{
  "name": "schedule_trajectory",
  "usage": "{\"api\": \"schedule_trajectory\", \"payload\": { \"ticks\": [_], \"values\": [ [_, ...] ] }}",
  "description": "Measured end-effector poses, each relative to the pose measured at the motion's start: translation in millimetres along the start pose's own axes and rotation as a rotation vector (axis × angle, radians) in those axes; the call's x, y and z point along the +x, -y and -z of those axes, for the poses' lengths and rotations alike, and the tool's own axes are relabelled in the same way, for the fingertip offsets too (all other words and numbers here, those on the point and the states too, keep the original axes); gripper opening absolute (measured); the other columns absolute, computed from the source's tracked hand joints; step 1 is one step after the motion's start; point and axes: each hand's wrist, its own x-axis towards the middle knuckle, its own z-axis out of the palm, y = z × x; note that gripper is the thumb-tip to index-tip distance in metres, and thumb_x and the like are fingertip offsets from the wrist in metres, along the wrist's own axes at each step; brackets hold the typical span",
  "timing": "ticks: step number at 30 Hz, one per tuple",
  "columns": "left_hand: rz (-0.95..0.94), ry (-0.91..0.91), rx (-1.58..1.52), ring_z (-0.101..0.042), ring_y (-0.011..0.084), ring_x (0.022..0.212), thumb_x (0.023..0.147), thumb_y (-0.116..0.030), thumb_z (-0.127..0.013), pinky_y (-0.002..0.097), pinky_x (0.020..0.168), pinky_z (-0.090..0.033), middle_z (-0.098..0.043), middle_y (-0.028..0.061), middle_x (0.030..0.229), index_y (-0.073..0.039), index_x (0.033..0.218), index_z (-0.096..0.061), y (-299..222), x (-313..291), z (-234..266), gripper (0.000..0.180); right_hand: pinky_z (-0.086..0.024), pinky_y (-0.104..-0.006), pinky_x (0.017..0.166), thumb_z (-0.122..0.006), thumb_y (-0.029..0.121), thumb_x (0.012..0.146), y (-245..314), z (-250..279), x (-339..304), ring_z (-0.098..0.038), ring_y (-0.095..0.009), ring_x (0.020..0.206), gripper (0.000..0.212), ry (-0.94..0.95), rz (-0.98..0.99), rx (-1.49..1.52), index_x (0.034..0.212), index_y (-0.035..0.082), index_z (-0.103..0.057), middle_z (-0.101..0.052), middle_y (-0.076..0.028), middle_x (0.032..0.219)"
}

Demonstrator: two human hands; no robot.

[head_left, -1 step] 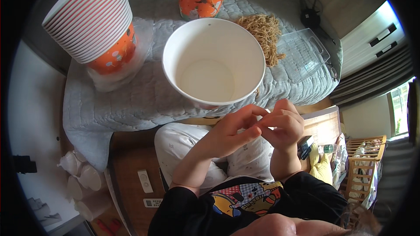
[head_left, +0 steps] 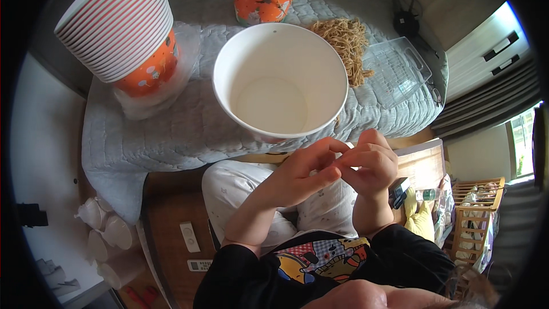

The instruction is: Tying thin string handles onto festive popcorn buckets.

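Observation:
A large paper bucket (head_left: 251, 60) stands open-topped on the quilted grey cloth in front of me, its inside white. A small hole shows near its far rim. Just off its near right rim, my left hand (head_left: 306, 174) and my right hand (head_left: 372, 163) meet at the fingertips above my lap. Both have their fingers bent and pinched together; whatever they hold, if anything, is too small or hidden to make out. Beyond the bucket's right side lies a pile of tan twisted cords (head_left: 346, 46).
At left, a tall stack of orange-patterned buckets (head_left: 117, 28) leans in a clear plastic bag; another stack (head_left: 263, 3) stands behind. The quilted cloth (head_left: 189, 126) carries a clear plastic tray (head_left: 394, 71) and a black device with antennas (head_left: 406, 22). A wooden rack (head_left: 477, 209) stands lower right.

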Motion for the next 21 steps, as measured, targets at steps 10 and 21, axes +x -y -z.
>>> {"api": "schedule_trajectory", "payload": {
  "ticks": [10, 21],
  "values": [
    [-0.001, -0.109, 0.022, -0.044, 0.0022, 0.073, 0.100, -0.019, -0.054, 0.0198, 0.065, -0.037, -0.053, -0.0025, 0.078, -0.002, 0.107, -0.059, -14, -8, 10, 0.019, -0.040, -0.0258, 0.054, -0.090, 0.011, 0.063, 4, -12, 13, -0.052, -0.015, 0.063, 0.031, -0.043, -0.021, 0.052, 0.082, 0.010, -0.066, -0.067, 0.000, 0.071],
    [-0.044, -0.302, 0.081, -0.054, 0.0044, 0.064, 0.094, -0.008, -0.058, 0.0204, 0.058, -0.041, -0.060, -0.0001, 0.073, -0.001, 0.088, -0.065, -24, -16, 9, 0.011, -0.044, -0.0324, 0.075, -0.078, 0.008, 0.074, 2, -8, 34, -0.058, -0.021, 0.084, 0.025, -0.059, -0.050, 0.019, 0.097, 0.007, -0.067, -0.071, -0.007, 0.099]
  ]
}}
